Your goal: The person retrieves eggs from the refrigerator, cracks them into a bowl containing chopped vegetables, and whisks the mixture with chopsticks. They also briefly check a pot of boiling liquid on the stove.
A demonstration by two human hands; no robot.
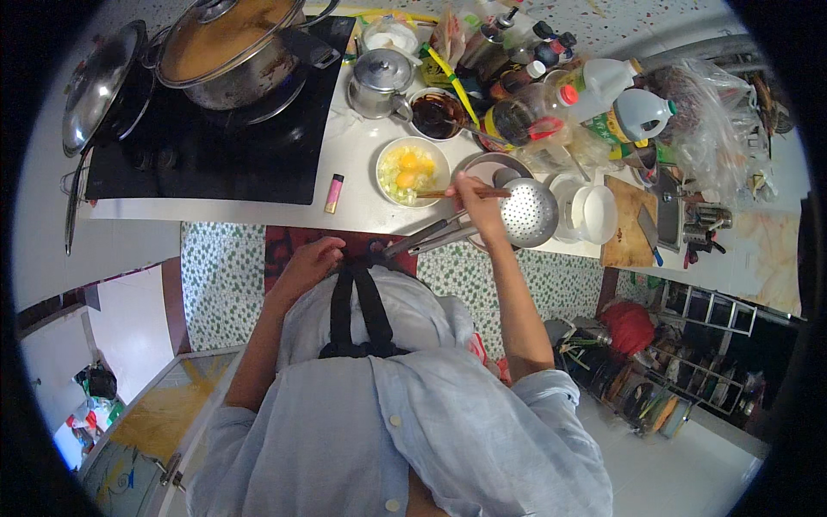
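My right hand (478,205) grips a pair of wooden chopsticks (494,192). Their tips dip into the near edge of a white bowl (382,184), which holds whole egg yolks (407,169) over pale green chopped pieces. Below the wrist, a perforated metal skimmer (531,213) and another long-handled utensil (426,237) lie across a metal basin (496,158); their handles jut past the counter edge. My left hand (316,260) hangs in front of my body, short of the counter, with loosely curled fingers and nothing visible in it.
On the left, a lidded pot (226,71) sits on a black cooktop (213,161). A lighter (334,194) lies beside it. Behind the egg bowl are a bowl of dark sauce (438,115), a metal pitcher (380,81) and several bottles (530,119). A knife (648,229) rests on a cutting board (623,220).
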